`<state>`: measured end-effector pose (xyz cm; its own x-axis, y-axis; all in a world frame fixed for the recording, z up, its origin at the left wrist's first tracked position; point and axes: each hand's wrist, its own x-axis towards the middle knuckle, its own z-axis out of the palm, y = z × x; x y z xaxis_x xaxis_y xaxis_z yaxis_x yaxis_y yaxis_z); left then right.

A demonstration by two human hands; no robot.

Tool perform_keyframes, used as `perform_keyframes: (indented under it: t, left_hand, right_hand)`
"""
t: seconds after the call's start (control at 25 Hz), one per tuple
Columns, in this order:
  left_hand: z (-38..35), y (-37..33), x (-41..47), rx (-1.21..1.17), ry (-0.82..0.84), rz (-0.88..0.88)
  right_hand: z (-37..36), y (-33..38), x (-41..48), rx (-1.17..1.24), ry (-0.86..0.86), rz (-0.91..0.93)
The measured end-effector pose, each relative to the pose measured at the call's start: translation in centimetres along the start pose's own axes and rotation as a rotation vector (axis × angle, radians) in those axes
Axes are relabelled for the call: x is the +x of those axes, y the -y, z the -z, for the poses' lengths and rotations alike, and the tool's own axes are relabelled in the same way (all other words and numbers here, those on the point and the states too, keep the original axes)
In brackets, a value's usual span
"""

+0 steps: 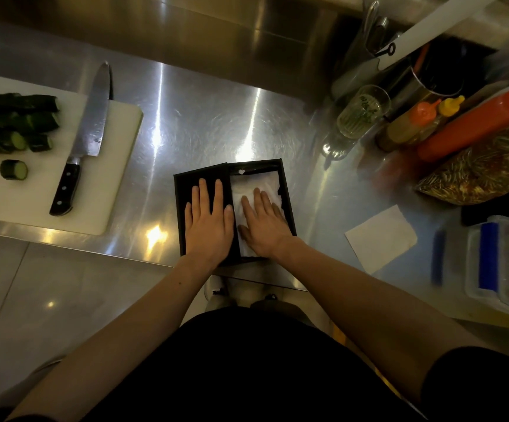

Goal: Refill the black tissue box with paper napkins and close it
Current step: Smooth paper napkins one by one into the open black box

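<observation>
Inside black tissue box (288, 202): paper napkins (247, 190).

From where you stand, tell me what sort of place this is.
Most likely a restaurant or commercial kitchen. The steel counter runs wall to wall, a knife lies on a cutting board beside cut cucumbers, and squeeze bottles of sauce stand at the right.

dim overall | glare streaks on steel counter (186, 123) | right edge blurred | wide-angle edge distortion
</observation>
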<state>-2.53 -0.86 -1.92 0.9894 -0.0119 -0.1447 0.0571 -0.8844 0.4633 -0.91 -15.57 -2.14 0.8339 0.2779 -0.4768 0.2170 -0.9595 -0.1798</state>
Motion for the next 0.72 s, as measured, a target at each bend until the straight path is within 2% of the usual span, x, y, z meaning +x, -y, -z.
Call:
perform_keyframes:
  t: [0.12,0.36,0.56,0.72]
  left_hand:
    - [0.0,0.0,0.0,-0.002,0.002,-0.005]
    - [-0.1,0.4,0.0,-0.036,-0.022,-0.005]
    - [-0.4,0.3,0.0,-0.034,-0.055,-0.016]
    - [-0.5,0.0,0.0,-0.033,-0.055,-0.007]
  right_hand:
    - [0.2,-0.2,-0.1,0.058,-0.035,0.002]
    - [2.8,-1.4,-3.2,0.366,-0.456,0.087]
    - [2.9,-8.7,-8.2,0.515,-0.593,-0.199]
    - [1.2,-14.5,-11.8,0.62,-0.696,-0.556]
